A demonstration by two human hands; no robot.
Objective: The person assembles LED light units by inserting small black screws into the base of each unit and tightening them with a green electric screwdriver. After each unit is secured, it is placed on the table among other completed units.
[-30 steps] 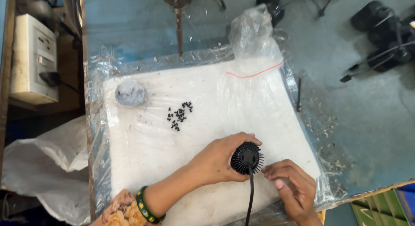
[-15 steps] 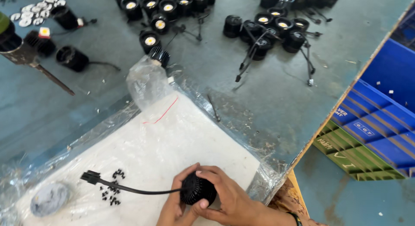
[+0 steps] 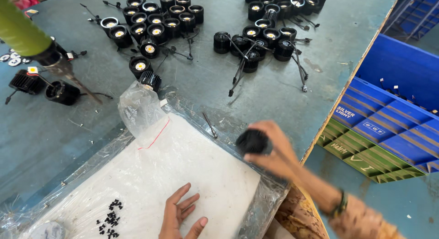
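Finned black heat sink (image 3: pixel 251 141) sits gripped in your right hand (image 3: pixel 274 152), fingers wrapped round it from the far side, raised over the far right corner of the plastic-wrapped white pad (image 3: pixel 183 175). Your left hand (image 3: pixel 180 216) lies nearer you, flat on the pad, fingers spread and empty, small black screws (image 3: pixel 109 218) just beside it. Farther off on the counter (image 3: pixel 256 92), clusters of finished lamp units (image 3: pixel 155 19) stand.

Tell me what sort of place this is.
Probably a small lamp-assembly workshop: rows of black finned lamp housings crowd the grey workbench, blue crates stand alongside, and the right hand holds one housing.
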